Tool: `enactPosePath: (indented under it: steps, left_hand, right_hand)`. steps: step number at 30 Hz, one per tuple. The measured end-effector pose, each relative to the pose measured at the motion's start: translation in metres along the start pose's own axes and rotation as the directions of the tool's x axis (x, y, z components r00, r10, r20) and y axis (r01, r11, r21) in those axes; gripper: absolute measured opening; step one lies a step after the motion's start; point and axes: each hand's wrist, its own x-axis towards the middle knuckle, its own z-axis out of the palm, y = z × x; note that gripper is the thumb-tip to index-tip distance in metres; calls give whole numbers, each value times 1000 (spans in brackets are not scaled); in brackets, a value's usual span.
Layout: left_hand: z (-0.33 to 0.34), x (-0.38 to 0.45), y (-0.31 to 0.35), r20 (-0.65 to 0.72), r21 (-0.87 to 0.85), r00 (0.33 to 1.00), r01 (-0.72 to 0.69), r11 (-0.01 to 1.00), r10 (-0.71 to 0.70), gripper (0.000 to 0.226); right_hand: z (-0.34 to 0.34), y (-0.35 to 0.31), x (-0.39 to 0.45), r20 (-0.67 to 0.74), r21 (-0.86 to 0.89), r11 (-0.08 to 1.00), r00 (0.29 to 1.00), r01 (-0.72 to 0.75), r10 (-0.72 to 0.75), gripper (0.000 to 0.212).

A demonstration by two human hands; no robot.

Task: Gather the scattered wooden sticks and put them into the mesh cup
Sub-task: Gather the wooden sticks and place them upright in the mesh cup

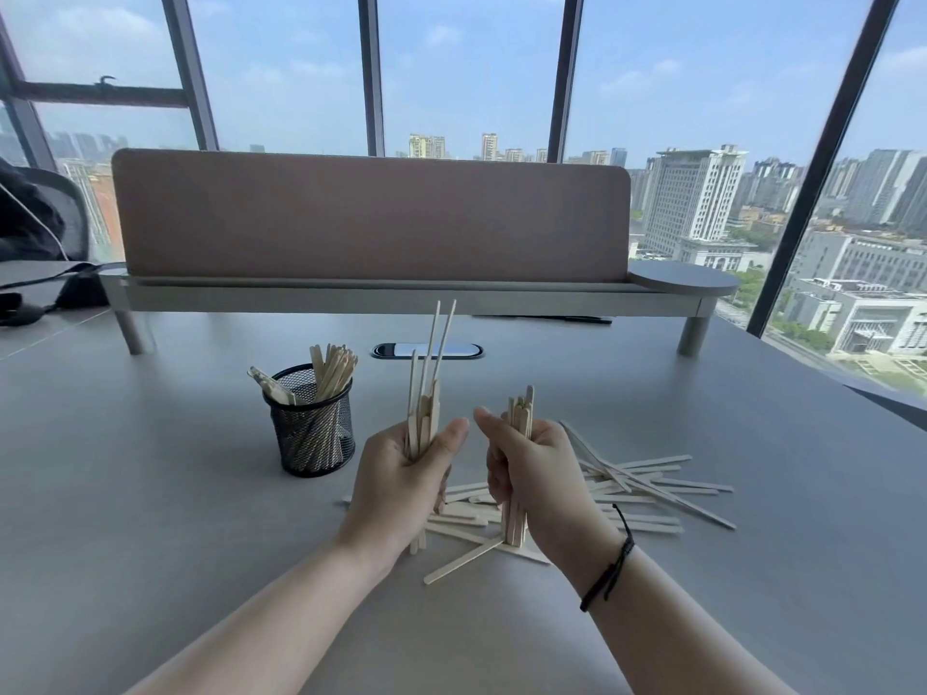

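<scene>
Wooden stick bundles stand roughly upright, gripped by both hands beside the mesh cup.

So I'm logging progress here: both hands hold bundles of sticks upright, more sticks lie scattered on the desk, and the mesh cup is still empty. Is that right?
Not quite: the mesh cup is not empty. The head view shows sticks already standing in it. The rest holds: the left hand and right hand each grip an upright bundle, and scattered sticks lie on the desk.

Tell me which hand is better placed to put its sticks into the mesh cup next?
Probably the left hand: its upright bundle is beside the mesh cup; the right hand is farther away.
</scene>
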Motion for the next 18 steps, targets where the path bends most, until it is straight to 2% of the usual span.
enactPosePath:
  steps: [10, 14, 18]
  left_hand:
    - [-1, 1, -6, 3, -23, 1000, -22, 999, 22, 58]
    - [1, -1, -3, -4, -42, 1000, -21, 999, 21, 50]
    - [0, -1, -4, 17, -19, 999, -34, 999, 34, 56]
  right_hand:
    - [3, -1, -3, 39, 13, 999, 999, -29, 29, 51]
    - [4, 1, -3, 42, 14, 1000, 999, -21, 20, 50]
    - [4, -1, -5, 65, 18, 999, 997, 27, -29, 31]
